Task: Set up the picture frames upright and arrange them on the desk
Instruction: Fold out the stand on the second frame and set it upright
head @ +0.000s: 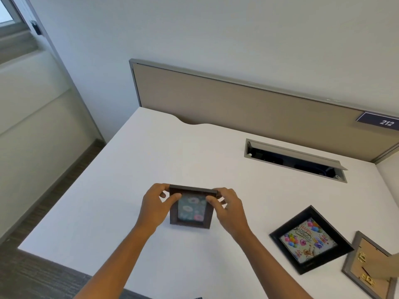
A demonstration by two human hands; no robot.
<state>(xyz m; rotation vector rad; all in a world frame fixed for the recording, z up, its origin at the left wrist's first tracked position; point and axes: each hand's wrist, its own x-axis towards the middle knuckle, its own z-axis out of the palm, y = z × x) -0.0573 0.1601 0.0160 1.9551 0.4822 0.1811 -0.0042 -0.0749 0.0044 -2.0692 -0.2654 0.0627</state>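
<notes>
A small dark brown picture frame (191,209) with a floral picture stands upright on the white desk (151,160), near the front middle. My left hand (156,207) grips its upper left corner and my right hand (226,207) grips its upper right corner. A black frame (309,239) with a colourful birthday picture lies flat, face up, at the right. Beside it, at the right edge, a grey frame (367,266) lies face down, showing its brown backing and brass clips.
A beige partition panel (248,106) runs along the desk's far edge, with a sign reading 212 (382,121). An open cable tray (293,160) is set into the desk at the back right. The desk's left edge drops to carpeted floor (43,190).
</notes>
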